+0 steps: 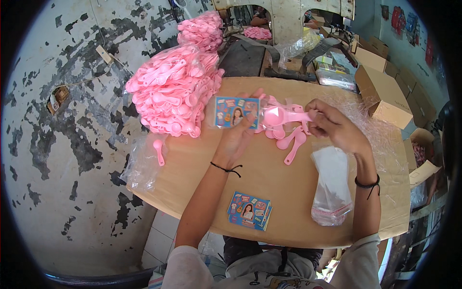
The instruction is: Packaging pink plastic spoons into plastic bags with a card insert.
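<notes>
Blue card (231, 111) in left grip (236, 137), pink spoon (275, 116) in right grip (338, 127) — tabletop (286, 197) room toward near edge (284, 242)

Illumination over the table (284, 192) is moderately bright, diffuse and largely even; the source direction cannot be determined. Shadows on the table surface are soft. Specular glare occurs on the clear film (382, 139) at the table's right side, on the clear sleeves (332, 188) lying on it, and on the bagged pink spoons (166, 91) at its far left. Fisheye distortion bows the table's near edge; black vignetting surrounds the view. Fine detail softens beyond the table.
</notes>
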{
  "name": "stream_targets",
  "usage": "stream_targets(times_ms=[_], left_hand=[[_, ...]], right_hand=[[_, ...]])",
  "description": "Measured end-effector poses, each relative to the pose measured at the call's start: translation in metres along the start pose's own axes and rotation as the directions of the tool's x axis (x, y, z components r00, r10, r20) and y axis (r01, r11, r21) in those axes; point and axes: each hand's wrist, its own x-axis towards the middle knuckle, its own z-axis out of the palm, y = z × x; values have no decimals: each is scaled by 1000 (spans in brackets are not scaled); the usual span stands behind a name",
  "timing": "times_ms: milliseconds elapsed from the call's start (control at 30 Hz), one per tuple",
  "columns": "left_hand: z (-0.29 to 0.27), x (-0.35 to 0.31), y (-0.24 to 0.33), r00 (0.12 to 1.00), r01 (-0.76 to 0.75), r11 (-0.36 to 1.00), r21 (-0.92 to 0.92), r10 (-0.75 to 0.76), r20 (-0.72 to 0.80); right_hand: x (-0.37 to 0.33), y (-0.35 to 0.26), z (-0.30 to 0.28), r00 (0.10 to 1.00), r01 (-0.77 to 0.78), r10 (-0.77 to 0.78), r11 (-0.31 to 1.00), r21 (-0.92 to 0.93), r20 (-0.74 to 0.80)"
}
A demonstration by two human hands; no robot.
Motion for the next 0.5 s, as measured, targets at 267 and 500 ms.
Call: stream_targets(times_ms=[267, 500], left_hand=[[24, -11, -35, 986, 167, 973, -161, -167, 13], [-5, 1, -33, 967, 247, 967, 65, -241, -88]], right_hand=[[3, -21, 53, 989, -26, 29, 999, 22, -146], [-15, -43, 18, 857, 150, -287, 934, -325, -428]])
